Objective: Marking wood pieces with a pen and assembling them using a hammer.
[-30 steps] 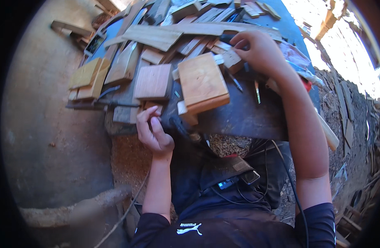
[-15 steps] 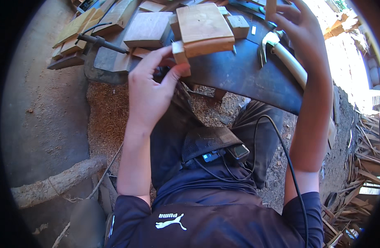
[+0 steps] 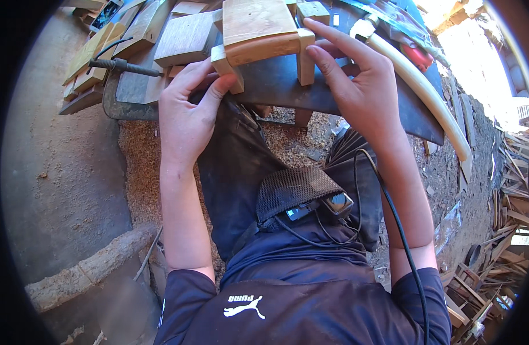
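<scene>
A small wooden stool-like piece stands on the dark bench top, with a flat board (image 3: pixel 259 23) across its upper side. At its near left corner is a short wooden leg (image 3: pixel 229 70), which my left hand (image 3: pixel 188 109) pinches between thumb and fingers. A second wooden leg (image 3: pixel 306 60) stands upright against the near right corner. My right hand (image 3: pixel 365 86) has its thumb and fingers closed on that leg from the right side. The far legs are mostly hidden behind the board.
A hammer (image 3: pixel 417 83) lies on the bench (image 3: pixel 356 95), its pale handle jutting past the right edge. Wood blocks (image 3: pixel 187 39) and a C-clamp (image 3: pixel 123 65) are at the left. A red object (image 3: pixel 417 56) and plastic lie far right. A cable (image 3: pixel 391 201) hangs over my right side.
My right hand has come down and left from above the hammer, bringing a wooden leg to the board's right corner. My left hand keeps hold of the left leg. The view has shifted slightly.
</scene>
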The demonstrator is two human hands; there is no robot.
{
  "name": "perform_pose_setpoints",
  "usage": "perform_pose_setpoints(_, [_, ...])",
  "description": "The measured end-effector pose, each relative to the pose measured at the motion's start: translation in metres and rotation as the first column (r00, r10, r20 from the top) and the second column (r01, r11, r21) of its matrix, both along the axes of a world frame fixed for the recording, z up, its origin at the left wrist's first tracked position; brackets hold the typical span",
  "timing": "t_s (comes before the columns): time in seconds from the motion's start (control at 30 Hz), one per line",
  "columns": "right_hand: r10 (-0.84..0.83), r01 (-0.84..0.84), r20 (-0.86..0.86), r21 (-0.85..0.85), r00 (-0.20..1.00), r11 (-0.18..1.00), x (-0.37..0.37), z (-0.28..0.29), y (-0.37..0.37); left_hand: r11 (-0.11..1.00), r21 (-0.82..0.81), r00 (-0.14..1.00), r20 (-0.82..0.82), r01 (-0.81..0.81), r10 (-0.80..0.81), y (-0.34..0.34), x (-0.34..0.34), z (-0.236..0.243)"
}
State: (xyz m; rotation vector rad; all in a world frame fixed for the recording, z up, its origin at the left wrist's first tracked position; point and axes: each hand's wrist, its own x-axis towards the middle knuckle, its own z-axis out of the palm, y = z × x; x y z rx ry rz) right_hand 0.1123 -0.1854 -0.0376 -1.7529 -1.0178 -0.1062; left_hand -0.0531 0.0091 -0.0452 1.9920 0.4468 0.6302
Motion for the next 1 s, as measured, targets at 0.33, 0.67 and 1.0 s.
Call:
perform_pose_setpoints(0.33, [0.088,-0.088,0.002,0.086,0.996,0.992,0.000,-0.002,-0.005,0.998,-0.059,0.998,0.062,0.029,-0.025,0.001,-0.001,-0.010])
perform_pose_setpoints(0.67, [0.171,-0.175,0.046,0.112,0.984,0.978,0.005,-0.002,-0.001,0.994,-0.099,0.994,0.103,0.034,-0.024,0.005,-0.003,-0.015])
perform_pose_setpoints(1.0, [0.163,-0.151,-0.154,0.084,0.975,0.985,0.001,0.000,-0.003,0.999,0.010,0.995,0.083,0.052,-0.053,0.003,0.000,-0.012])
